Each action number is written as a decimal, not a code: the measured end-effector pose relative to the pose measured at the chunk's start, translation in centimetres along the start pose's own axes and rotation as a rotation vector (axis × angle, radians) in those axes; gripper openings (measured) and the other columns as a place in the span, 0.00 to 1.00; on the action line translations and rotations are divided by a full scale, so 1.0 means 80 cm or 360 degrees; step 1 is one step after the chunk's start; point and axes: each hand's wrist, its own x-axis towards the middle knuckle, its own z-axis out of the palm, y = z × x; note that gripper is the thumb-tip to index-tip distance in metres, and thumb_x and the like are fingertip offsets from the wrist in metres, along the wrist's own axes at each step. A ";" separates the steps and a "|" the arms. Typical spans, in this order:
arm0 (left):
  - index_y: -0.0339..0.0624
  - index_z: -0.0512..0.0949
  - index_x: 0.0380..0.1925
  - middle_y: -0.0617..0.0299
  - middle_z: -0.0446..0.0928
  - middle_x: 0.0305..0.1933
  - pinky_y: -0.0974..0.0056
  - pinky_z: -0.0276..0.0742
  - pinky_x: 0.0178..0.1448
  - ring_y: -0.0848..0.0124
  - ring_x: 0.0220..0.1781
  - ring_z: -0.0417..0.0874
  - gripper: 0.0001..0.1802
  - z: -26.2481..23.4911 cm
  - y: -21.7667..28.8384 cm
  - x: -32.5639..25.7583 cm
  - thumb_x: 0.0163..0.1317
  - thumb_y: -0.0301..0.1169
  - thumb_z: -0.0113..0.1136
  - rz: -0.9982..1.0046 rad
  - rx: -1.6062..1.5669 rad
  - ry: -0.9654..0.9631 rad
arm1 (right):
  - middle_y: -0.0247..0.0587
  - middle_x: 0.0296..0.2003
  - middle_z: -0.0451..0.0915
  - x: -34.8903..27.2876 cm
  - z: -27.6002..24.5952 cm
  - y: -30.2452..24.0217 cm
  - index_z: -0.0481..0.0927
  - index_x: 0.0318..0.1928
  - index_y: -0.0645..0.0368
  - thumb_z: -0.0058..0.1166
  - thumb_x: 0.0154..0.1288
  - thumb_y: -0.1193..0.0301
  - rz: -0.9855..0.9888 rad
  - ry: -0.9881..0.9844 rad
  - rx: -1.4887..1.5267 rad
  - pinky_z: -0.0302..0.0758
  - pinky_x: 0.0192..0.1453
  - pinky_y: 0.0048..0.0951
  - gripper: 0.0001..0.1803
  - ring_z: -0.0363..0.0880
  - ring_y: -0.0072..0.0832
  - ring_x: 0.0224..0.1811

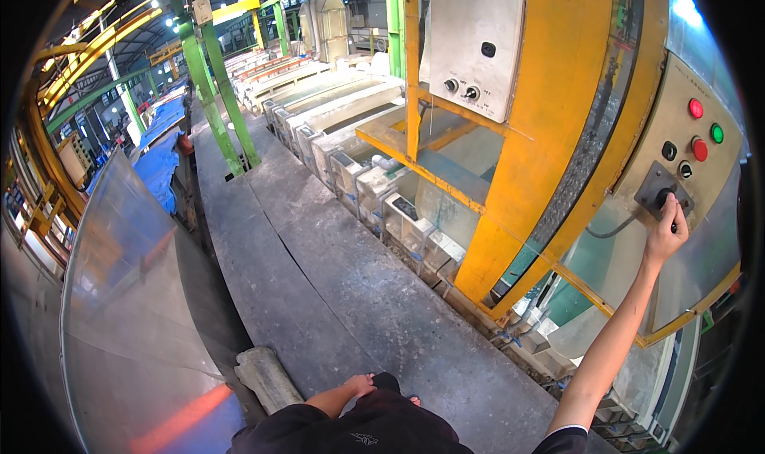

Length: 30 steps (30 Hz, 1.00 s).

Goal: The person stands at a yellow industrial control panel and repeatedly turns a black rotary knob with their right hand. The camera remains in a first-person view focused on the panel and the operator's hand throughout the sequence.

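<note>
The right hand's (668, 229) fingers grip the lever (664, 196) near the panel's (669, 119) lower edge. The left hand's (361, 385) look curled; whether around anything, I cannot tell. Tanks (339, 110) line the walkway's (382, 294) right edge, greenish liquid (567, 301) showing in the nearest.

"What is the person wearing?"
"A black shirt (331, 436), with a small mark (365, 438) in thin pale lines on its front."
"And the sleeves?"
"The right sleeve (562, 441) is dark, with a thin light line along its edge. The left sleeve (296, 419) is black and stops short of the wrist."
"The hands?"
"Bare, both left hand (362, 385) and right hand (668, 229), like the forearms (610, 354)."
</note>
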 end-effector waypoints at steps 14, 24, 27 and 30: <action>0.43 0.74 0.45 0.52 0.71 0.54 0.57 0.66 0.58 0.53 0.55 0.71 0.29 -0.007 0.008 -0.007 0.49 0.52 0.51 -0.0051 -0.0004 0.0027 | 0.26 0.19 0.63 0.000 0.005 -0.009 0.64 0.17 0.64 0.50 0.62 0.74 -0.0001 0.0042 -0.0045 0.55 0.30 0.15 0.17 0.57 0.13 0.24; 0.46 0.76 0.37 0.55 0.71 0.53 0.54 0.71 0.53 0.52 0.50 0.73 0.18 0.000 0.002 -0.001 0.43 0.36 0.49 0.0032 0.0018 0.0102 | 0.26 0.18 0.62 -0.001 0.005 -0.009 0.62 0.17 0.63 0.49 0.63 0.75 -0.0016 0.0007 -0.0018 0.53 0.29 0.16 0.18 0.56 0.13 0.24; 0.46 0.76 0.38 0.56 0.71 0.54 0.55 0.70 0.54 0.52 0.51 0.73 0.19 -0.004 0.007 -0.004 0.42 0.34 0.49 0.0000 0.0013 0.0085 | 0.26 0.18 0.63 -0.001 0.003 -0.005 0.63 0.17 0.64 0.49 0.62 0.75 -0.0025 -0.0002 -0.0005 0.54 0.29 0.16 0.17 0.56 0.13 0.24; 0.47 0.76 0.39 0.56 0.71 0.53 0.56 0.70 0.54 0.52 0.51 0.73 0.20 0.007 -0.006 0.005 0.42 0.33 0.49 0.0092 -0.0003 0.0147 | 0.27 0.19 0.65 0.000 -0.001 0.000 0.69 0.20 0.67 0.50 0.62 0.74 0.0012 0.0003 -0.0037 0.57 0.31 0.15 0.15 0.59 0.13 0.25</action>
